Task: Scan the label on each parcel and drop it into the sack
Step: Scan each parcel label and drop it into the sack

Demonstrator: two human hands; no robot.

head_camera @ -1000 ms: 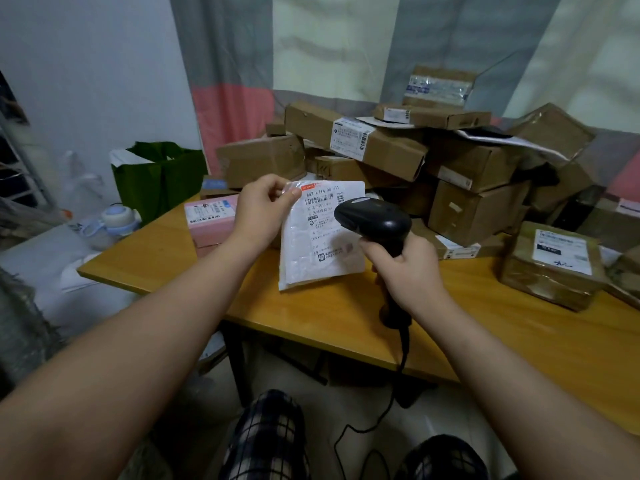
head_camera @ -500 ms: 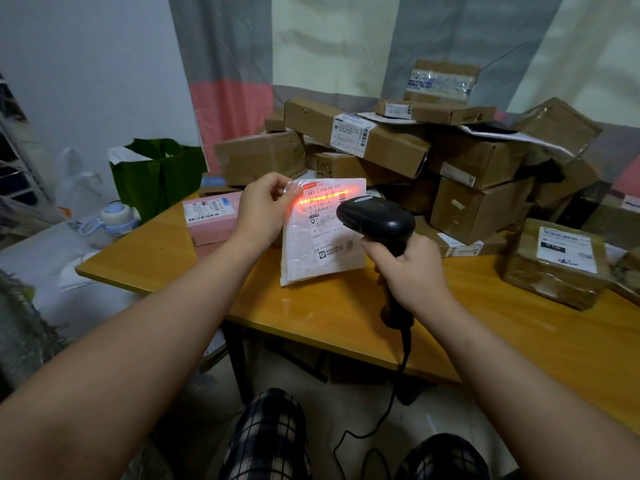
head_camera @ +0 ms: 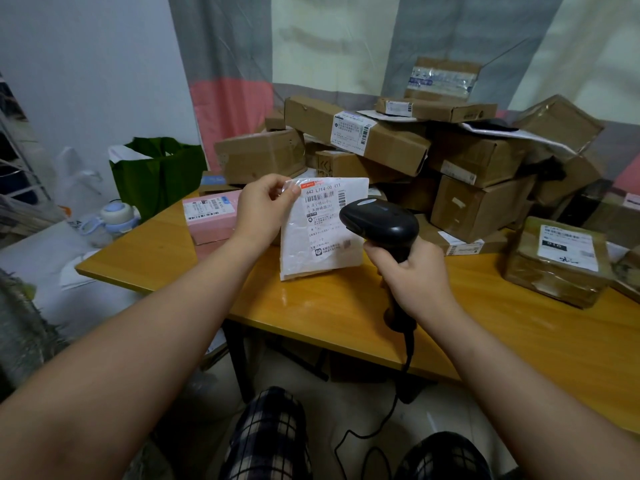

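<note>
The person's left hand holds a flat white mailer parcel up over the near-left part of the wooden table, thumb and fingertips pinching its upper left corner so that it hangs roughly upright and faces the camera. The printed shipping label covers the upper middle of the mailer, with barcodes along its top edge. The right hand is clenched round the grip of a black handheld scanner, fingers wrapped about the handle; the scanner's head sits just in front of the mailer's right side and overlaps its edge, pointing left and away towards the label. Whether the head touches the mailer cannot be told. A black cable runs down from the base of the handle, past the near table edge, towards the floor. Behind the left hand a pink box with its own label lies on the table. A heap of brown cardboard boxes fills the far side of the table, stacked unevenly against a striped curtain. To the right a tape-wrapped brown parcel with a white label sits apart from the heap. Off the table's far left stand a green bag and, nearer, a pale blue bottle.
</note>
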